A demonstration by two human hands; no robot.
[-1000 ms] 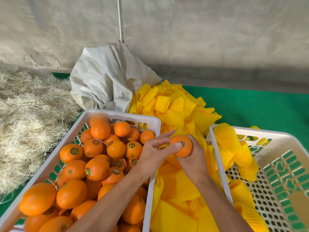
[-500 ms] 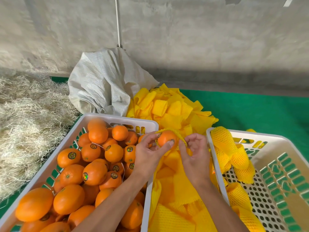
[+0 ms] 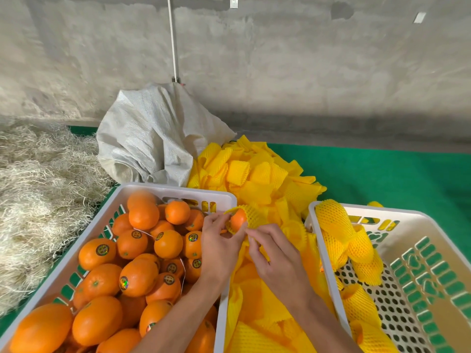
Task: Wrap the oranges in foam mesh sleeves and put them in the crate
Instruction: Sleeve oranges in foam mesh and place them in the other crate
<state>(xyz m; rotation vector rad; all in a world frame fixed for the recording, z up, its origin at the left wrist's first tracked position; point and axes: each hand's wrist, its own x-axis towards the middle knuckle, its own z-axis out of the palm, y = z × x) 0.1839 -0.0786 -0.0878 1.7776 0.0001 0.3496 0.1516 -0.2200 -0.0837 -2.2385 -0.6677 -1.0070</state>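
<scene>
An orange (image 3: 238,220) sits halfway inside a yellow foam mesh sleeve (image 3: 253,214), held above the gap between two crates. My left hand (image 3: 219,247) pinches the sleeve's near edge at the orange's left side. My right hand (image 3: 276,258) pinches the sleeve's lower edge just right of it. The white crate on the left (image 3: 178,191) is full of bare oranges (image 3: 139,275) with stickers. The white crate on the right (image 3: 407,296) holds several oranges wrapped in yellow sleeves (image 3: 339,225).
A heap of loose yellow foam sleeves (image 3: 257,174) lies between and behind the crates. A crumpled white woven sack (image 3: 153,138) stands at the back. Straw (image 3: 38,189) covers the left side. Green matting (image 3: 382,177) runs along the right, below a concrete wall.
The orange was bare between both hands a second ago. A yellow sleeve has since been pulled over its far half, and the hands have shifted slightly left and up.
</scene>
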